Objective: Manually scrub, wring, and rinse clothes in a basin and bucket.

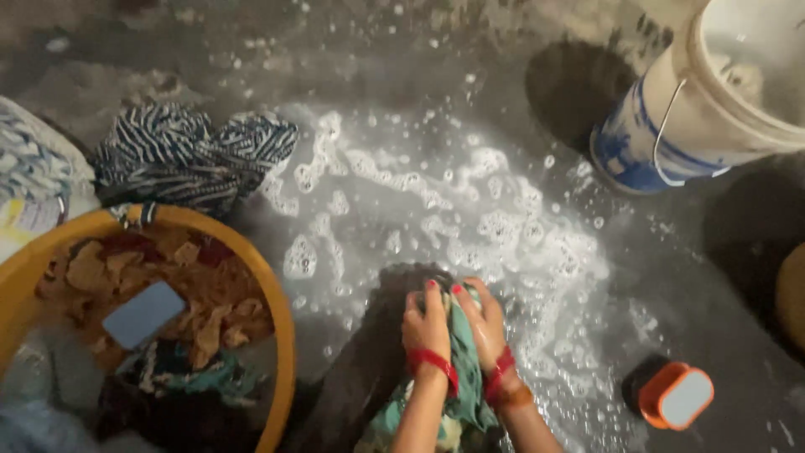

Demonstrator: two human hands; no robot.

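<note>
- While soapy foam (470, 210) is spreading across the wet floor (402, 75), the head view is showing both hands pressing down on a teal-green cloth (459, 382) at the bottom middle of the picture.
- The left hand (426, 325) is curling closed over the cloth's upper end, and the right hand (484, 323) is closing on it just beside, so both are gripping the same bunched part; red bangles are sitting on both wrists.
- The cloth is lying on the floor, running lengthwise from the hands back toward the person, its far end pointing up the picture into the foam.
- Judging by the look of it, the cloth is handling as soft, limp and soaked, so heavier than when dry and slippery with soap; bunching a thick fold in both hands, as here, is looking like the surest hold.
- To the left, an orange tub (281, 335) is holding a heap of clothes and a pale blue bar (144, 315); a striped garment (189, 155) is lying just beyond its rim.
- At the upper right, a white bucket (671, 126) with blue print is standing tilted in the frame, well apart from the hands.
- Near the right hand, an orange box-like object (675, 394) is resting on the floor.
</note>
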